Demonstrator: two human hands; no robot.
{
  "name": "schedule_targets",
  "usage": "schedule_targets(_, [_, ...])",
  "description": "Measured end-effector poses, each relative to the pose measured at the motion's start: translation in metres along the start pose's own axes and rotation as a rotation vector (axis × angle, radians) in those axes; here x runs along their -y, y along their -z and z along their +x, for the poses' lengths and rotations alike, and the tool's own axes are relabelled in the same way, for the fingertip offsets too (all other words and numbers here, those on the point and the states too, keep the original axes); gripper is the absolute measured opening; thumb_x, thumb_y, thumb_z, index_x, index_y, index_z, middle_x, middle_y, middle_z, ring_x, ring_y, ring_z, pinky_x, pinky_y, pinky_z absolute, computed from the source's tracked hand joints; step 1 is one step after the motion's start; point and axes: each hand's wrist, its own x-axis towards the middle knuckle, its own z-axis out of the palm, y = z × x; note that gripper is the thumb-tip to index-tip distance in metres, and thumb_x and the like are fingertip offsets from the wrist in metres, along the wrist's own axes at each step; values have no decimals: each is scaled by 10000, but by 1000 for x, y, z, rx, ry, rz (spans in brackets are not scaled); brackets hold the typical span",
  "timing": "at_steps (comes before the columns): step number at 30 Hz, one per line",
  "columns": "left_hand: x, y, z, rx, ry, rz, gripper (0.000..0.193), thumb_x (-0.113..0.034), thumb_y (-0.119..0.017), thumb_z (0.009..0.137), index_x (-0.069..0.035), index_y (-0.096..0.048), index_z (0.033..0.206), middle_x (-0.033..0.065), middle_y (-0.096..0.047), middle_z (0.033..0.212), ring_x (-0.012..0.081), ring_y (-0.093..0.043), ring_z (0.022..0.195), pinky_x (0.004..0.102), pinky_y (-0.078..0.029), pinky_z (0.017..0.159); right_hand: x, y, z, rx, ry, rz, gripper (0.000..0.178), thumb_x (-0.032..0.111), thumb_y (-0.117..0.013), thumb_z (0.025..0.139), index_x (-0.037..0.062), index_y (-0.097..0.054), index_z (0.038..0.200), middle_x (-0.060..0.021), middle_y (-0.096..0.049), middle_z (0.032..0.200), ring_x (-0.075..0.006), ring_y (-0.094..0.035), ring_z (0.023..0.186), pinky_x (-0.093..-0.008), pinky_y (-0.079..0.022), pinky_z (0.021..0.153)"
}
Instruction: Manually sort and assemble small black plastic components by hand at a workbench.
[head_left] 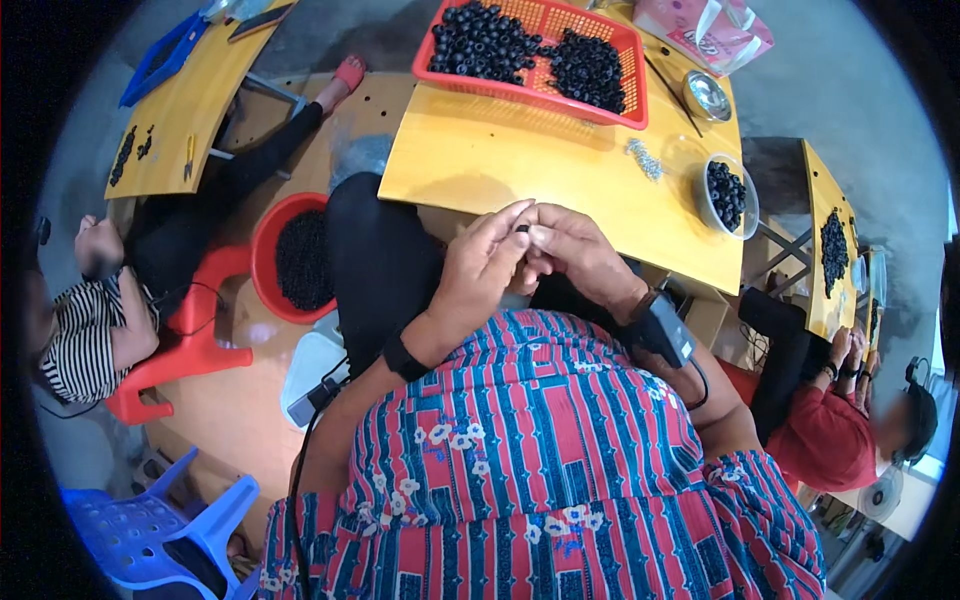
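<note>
Just off the near edge of the yellow table, my left hand (480, 262) and my right hand (577, 250) meet at the fingertips. Between them shows a small black part (522, 229), mostly covered by the fingers, so its full shape is hidden. Both hands are closed in a pinch on it. Farther off on the table stands a red plastic basket (530, 92) holding two heaps of black pieces: larger round ones (480, 42) on the left and smaller ones (588, 72) on the right.
On the yellow table (470, 150) are a clear tub (745, 225) of black rings, a small silvery pile (644, 160), a metal bowl (707, 97) and a pink bag (705, 30). A red basin (265, 255) of black pieces is at left. Other people sit at both sides.
</note>
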Motion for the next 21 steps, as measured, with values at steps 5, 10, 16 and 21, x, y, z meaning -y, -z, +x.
schedule_targets(5, [-3,5,7,-27,-24,-26,428,-245,-434,1057,17,-490,1391,-23,-519,843,45,-450,680,192,-395,632,8,24,-7,89,41,511,320,307,-552,1003,20,-585,1143,-24,-527,834,-118,-532,702,-337,-555,727])
schedule_targets(10, [-3,8,0,-14,32,-13,374,-154,-483,1024,12,-528,1356,-28,-498,846,32,-432,678,187,-383,618,33,39,-29,-201,185,216,276,256,-581,989,14,-605,1121,-23,-568,846,-115,-575,696,-314,-547,723])
schedule_targets(16, [3,6,5,41,-1,47,328,-90,-519,998,21,-573,1302,-41,-491,858,12,-409,677,168,-354,593,66,100,-77,-974,366,-532,189,133,-652,908,-21,-646,1017,-54,-640,848,-149,-641,679,-283,-526,646])
schedule_targets(21, [6,4,8,83,60,64,317,-46,-548,975,21,-590,1283,-37,-494,874,11,-407,692,169,-358,597,60,170,-116,-1358,249,-1185,246,153,-709,822,-13,-652,994,-209,-682,811,-358,-675,765,-407,-530,696])
